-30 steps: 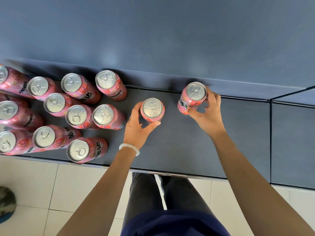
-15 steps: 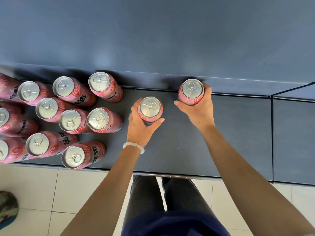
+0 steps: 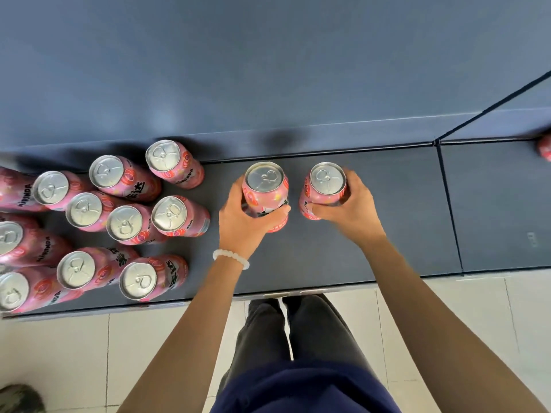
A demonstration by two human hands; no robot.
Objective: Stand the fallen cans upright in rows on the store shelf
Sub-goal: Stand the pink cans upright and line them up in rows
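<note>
Two pink soda cans stand upright side by side near the back of the dark shelf [image 3: 402, 234]. My left hand [image 3: 241, 222] grips the left can [image 3: 265, 186], thumb and fingers curled round its body. My right hand [image 3: 348, 207] grips the right can [image 3: 325, 186] from the right side. To the left, several more pink cans [image 3: 125, 204] with silver tops stand upright in a loose cluster.
The shelf's back wall [image 3: 268, 70] rises right behind the two held cans. A vertical seam [image 3: 447, 204] divides the shelf on the right, and one more pink can [image 3: 545, 147] peeks in at the far right edge. Tiled floor [image 3: 447, 308] lies below the shelf front.
Both hands have brought their cans closer together; the left can has moved back and to the right, level with the right can. The view has shifted a little to the right.
</note>
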